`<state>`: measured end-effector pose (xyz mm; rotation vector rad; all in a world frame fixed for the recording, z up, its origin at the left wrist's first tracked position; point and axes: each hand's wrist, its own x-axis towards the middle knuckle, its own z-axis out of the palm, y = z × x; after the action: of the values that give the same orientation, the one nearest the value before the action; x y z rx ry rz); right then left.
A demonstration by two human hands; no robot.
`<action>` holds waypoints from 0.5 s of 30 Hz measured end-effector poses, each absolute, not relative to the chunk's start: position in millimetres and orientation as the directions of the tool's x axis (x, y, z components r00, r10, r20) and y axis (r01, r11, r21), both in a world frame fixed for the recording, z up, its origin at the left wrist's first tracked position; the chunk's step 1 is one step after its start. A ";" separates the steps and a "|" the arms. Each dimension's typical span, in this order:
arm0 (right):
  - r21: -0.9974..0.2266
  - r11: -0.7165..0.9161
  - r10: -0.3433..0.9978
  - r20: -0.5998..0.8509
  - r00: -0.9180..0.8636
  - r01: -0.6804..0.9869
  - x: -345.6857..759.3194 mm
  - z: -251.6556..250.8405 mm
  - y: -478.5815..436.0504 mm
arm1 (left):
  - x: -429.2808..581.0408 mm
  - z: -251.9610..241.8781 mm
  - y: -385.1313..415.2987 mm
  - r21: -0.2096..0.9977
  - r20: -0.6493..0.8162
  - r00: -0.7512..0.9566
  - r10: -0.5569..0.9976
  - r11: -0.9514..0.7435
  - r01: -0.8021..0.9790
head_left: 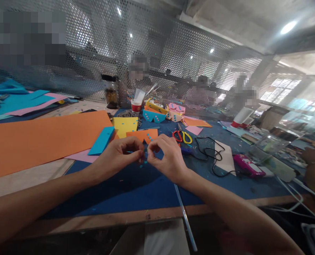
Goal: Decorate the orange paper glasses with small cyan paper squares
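My left hand (122, 152) and my right hand (168, 156) meet over the blue table cover, thumbs and fingertips pinched. Whatever lies between the fingertips is too small to make out. Just behind them is an orange paper cutout shaped like eyeglasses (138, 135), with small blue squares stuck on its right side. Tiny blue paper bits (141, 166) show below the fingertips. Partly hidden by my right hand is a blue tool (186, 151) with a black cord. A clear rod (185, 219) sticks out past the table edge below that hand.
Scissors with red and yellow handles (183, 136) lie beyond my right hand. Orange sheets (51, 138) cover the left, with a folded blue paper (101, 141). Finished-looking cutouts (154, 116), a paper cup (136, 105) and a jar (111, 92) stand behind. A magenta device (249, 165) sits right.
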<state>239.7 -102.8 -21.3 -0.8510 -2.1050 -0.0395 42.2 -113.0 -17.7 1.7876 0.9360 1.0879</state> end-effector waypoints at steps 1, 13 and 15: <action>-0.303 0.763 0.580 0.711 -0.397 0.571 240.0 -21.1 -102.5 | 41.9 -17.9 -112.1 0.917 0.307 0.354 0.883 -0.374 0.140; -0.654 0.676 0.734 0.561 -0.381 0.340 240.8 -21.6 -98.0 | 39.5 -18.6 -108.2 0.952 0.269 0.371 0.889 -0.303 0.037; -0.650 0.688 0.722 0.569 -0.393 0.322 240.6 -22.1 -97.9 | 38.2 -18.9 -108.1 0.950 0.263 0.377 0.888 -0.307 0.060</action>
<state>240.6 -97.9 -22.1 -0.8052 -1.9914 0.5566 38.2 -108.1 -18.9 1.6638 0.8517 1.0671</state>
